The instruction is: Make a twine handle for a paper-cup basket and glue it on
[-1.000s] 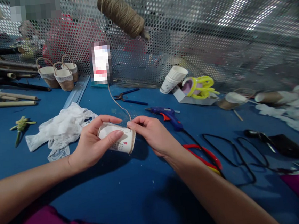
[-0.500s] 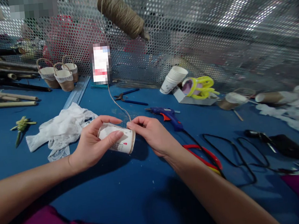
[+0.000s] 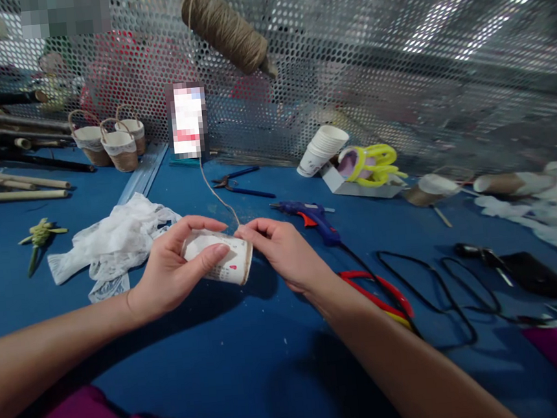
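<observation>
A white printed paper cup (image 3: pixel 223 273) lies on its side in my left hand (image 3: pixel 169 264), the thumb across its wall and the fingers around the far side. Brown twine runs along the rim at the cup's right end. My right hand (image 3: pixel 279 248) pinches the twine (image 3: pixel 227 204) against that rim, thumb and forefinger closed. From there the strand goes up and away, passing close to the phone; the large twine spool (image 3: pixel 223 26) hangs on the mesh above. A blue hot glue gun (image 3: pixel 311 216) rests just beyond my right hand.
Pliers (image 3: pixel 242 183) lie behind the cup, white lace (image 3: pixel 115 239) to the left. Several small twine-handled baskets (image 3: pixel 120 151) stand at the back left near sticks (image 3: pixel 18 196). Stacked paper cups (image 3: pixel 322 150), a box with yellow scissors (image 3: pixel 369 165) and a black cord (image 3: pixel 430 274) are to the right.
Both hands and the cup are almost still. The twine near my right fingers has shifted slightly left and lies closer to the rim.
</observation>
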`<state>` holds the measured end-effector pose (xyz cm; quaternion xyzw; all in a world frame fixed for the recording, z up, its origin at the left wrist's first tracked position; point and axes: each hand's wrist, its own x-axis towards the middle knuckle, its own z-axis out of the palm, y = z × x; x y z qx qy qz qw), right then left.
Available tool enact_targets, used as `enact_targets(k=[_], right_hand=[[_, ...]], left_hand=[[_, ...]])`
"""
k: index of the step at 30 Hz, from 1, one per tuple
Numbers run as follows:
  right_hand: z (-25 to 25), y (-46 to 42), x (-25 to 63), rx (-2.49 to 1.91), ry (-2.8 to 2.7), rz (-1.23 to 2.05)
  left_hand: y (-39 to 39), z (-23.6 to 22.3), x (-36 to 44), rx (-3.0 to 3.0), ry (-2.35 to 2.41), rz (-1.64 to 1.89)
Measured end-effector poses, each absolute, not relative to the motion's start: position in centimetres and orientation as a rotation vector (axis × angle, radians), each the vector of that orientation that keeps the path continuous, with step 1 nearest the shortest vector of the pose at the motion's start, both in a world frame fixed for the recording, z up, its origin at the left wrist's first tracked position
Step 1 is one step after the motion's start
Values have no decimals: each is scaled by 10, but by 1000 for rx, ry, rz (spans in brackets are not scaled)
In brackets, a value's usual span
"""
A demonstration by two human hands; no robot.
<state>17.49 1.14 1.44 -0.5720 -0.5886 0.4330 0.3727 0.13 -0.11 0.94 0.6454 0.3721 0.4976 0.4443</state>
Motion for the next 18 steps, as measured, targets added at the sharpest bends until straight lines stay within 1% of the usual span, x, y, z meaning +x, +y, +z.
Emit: enact_targets(k=[6,10,13,18], right_hand=[[36,3,185,-1521,-1630,875],[49,-19,186,-1512,-1788,980],[43,-32,181,-1496,-1800,1042],[31,-36,172,-1505,-1725,1042]], left_hand=[[3,10,1,1618,988,1231],[5,9,2,1567,983,1223],[5,8,3,1558,974,1212],[3,5,4,1528,960,1171]])
